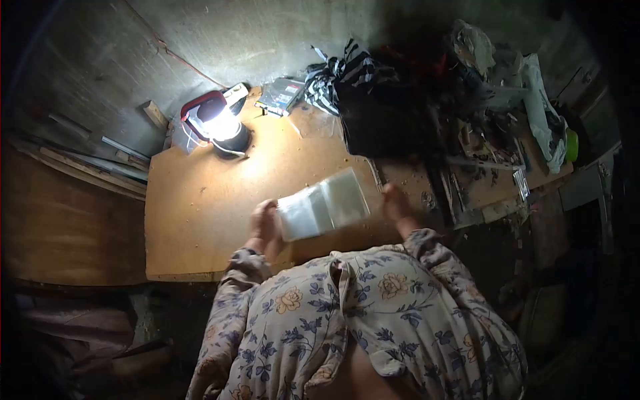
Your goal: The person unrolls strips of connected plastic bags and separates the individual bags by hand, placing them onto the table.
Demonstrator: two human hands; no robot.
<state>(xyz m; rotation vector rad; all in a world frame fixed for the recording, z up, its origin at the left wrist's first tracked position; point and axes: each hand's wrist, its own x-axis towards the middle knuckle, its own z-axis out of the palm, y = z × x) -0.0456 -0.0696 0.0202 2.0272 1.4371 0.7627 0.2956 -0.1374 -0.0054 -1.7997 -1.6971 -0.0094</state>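
Lamp-lit wooden bench [200, 200] carries a lantern [219, 127] and clutter. Left hand [265, 223] grips clear plastic bags [323, 203]; right hand [395, 203] rests alongside, grip unclear. Bags remain bundled, none laid out.

The person wears a long-sleeved beige shirt [360, 313] printed with blue leaves and yellow roses.

The clear plastic packet [323, 204] hides the left hand [265, 223] fingertips; dark clutter [427, 100] behind is unreadable.
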